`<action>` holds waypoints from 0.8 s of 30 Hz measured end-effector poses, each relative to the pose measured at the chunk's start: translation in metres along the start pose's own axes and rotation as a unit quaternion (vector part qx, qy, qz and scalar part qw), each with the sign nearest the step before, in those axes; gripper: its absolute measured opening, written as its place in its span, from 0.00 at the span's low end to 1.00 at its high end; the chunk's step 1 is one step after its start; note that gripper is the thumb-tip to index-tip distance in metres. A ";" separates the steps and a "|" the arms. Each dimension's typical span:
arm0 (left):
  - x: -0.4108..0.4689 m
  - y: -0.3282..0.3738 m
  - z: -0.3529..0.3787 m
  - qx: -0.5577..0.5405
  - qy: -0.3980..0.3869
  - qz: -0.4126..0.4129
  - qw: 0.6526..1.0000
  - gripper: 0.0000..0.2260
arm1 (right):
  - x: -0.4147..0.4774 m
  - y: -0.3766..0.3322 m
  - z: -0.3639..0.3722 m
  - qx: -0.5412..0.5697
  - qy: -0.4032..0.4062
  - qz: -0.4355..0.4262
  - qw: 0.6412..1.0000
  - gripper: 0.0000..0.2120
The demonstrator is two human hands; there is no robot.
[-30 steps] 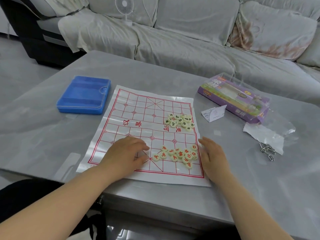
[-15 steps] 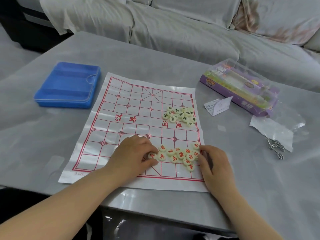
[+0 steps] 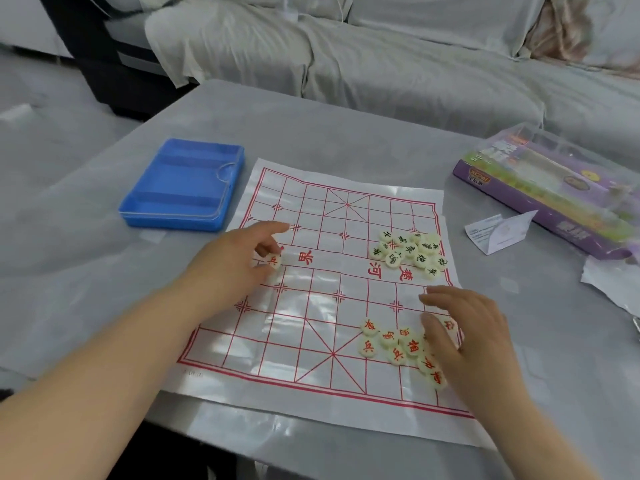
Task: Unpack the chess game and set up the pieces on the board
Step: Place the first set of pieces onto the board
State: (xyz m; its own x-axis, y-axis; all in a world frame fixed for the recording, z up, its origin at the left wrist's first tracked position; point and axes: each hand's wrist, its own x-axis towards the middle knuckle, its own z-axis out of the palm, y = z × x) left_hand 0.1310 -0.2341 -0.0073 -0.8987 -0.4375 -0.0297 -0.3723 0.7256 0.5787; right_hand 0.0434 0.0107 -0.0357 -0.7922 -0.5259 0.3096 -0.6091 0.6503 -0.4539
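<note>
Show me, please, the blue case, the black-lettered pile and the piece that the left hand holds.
blue case (image 3: 180, 185), head view, middle of its lid.
black-lettered pile (image 3: 410, 251), head view, centre piece.
held red-lettered piece (image 3: 273, 261), head view, its lettered face.

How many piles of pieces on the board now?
2: black-lettered pile far right; red-lettered pile near right, partly hidden under the right hand. Left hand pinches one loose red piece.

A thin white board (image 3: 332, 299) printed with a red grid is spread flat under the left hand (image 3: 228, 268) and right hand (image 3: 464, 334). One cream round piece (image 3: 273, 261) with a red character is pinched at the left hand's fingertips. A red-lettered heap (image 3: 391, 341) lies partly beneath the right hand; a black-lettered heap (image 3: 410, 251) is seen beyond its fingertips.
</note>
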 end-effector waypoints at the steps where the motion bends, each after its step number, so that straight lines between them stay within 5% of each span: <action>1: 0.003 -0.004 0.001 -0.006 -0.003 -0.006 1.000 0.25 | 0.001 0.000 0.002 0.002 -0.012 0.004 1.000 0.19; 7: 0.008 -0.026 0.000 -0.034 0.004 -0.016 0.999 0.23 | -0.005 0.001 0.012 -0.064 0.039 -0.108 0.991 0.16; 12: 0.004 -0.040 -0.010 -0.018 0.023 -0.037 0.999 0.22 | -0.013 -0.005 0.024 -0.058 -0.003 -0.154 0.986 0.13; 24: -0.009 -0.047 -0.020 -0.029 -0.006 -0.034 0.999 0.24 | -0.021 -0.030 0.022 -0.173 -0.035 -0.063 0.982 0.16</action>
State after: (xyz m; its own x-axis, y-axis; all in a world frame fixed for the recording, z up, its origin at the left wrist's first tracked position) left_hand 0.1612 -0.2752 -0.0181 -0.8749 -0.4778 -0.0797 -0.4184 0.6624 0.6215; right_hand 0.0791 -0.0100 -0.0466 -0.7126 -0.6428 0.2811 -0.6879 0.7189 -0.0999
